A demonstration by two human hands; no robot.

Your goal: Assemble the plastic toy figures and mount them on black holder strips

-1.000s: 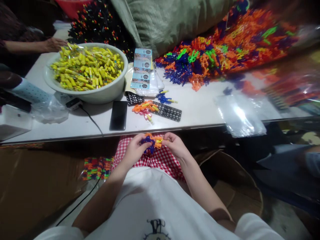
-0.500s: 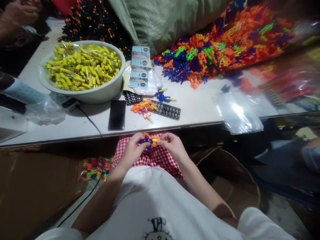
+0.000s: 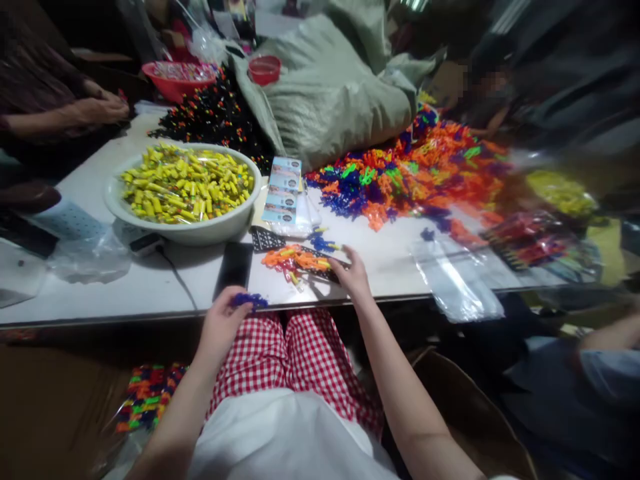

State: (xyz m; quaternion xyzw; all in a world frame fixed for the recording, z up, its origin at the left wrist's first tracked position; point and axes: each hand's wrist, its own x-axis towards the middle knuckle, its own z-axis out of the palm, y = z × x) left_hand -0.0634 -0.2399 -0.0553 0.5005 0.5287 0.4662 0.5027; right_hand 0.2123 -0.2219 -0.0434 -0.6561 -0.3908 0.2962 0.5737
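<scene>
My left hand (image 3: 227, 317) is closed by the table's front edge, its thumb and fingers pinching a dark blue plastic figure (image 3: 253, 301). My right hand (image 3: 354, 275) reaches over the table, thumb and fingertips apart. It is at the right end of a small heap of orange plastic figures (image 3: 287, 257) with yellow sticks, whose end lies by the thumb. Red pieces (image 3: 290, 271) poke out below the orange ones. Blue figures with a yellow stick (image 3: 323, 243) lie just behind. Under the heap is a black strip with pale dots (image 3: 265, 240).
A white basin (image 3: 185, 230) holds yellow sticks beside a dark phone (image 3: 234, 267). Printed cards (image 3: 283, 190), a grey-green sack (image 3: 335, 100) and a colourful heap of figures (image 3: 400, 173) stand behind. Clear plastic bags (image 3: 455, 280) overhang the edge at right. Another person's hands (image 3: 103, 107) are at left.
My hands have parted from above my lap. The right moved forward to the orange heap; the left moved left to the table edge, keeping the blue figure. The view tilted up.
</scene>
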